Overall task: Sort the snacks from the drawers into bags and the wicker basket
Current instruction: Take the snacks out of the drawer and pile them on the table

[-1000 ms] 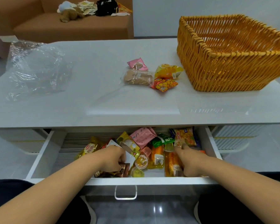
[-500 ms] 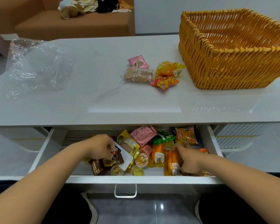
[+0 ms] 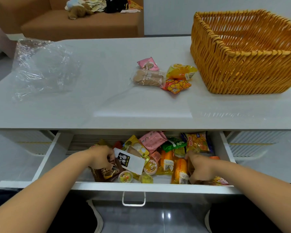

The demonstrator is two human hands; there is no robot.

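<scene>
Both hands curled on snacks [image 3: 166, 163] in drawer [image 3: 141, 186]: left hand [image 3: 100, 158], right hand [image 3: 199, 169].

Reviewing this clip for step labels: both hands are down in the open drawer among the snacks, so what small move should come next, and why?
Probably lift the left hand up out of the drawer toward the tabletop. Its fingers already pinch the white-and-black packet, and four snacks lie on the tabletop beside the wicker basket, which looks empty. The right hand is curled among the orange packets; what it holds is unclear.

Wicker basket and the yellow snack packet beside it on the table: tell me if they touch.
Apart. The head view shows a strip of bare tabletop between the yellow snack packet and the wicker basket.
</scene>
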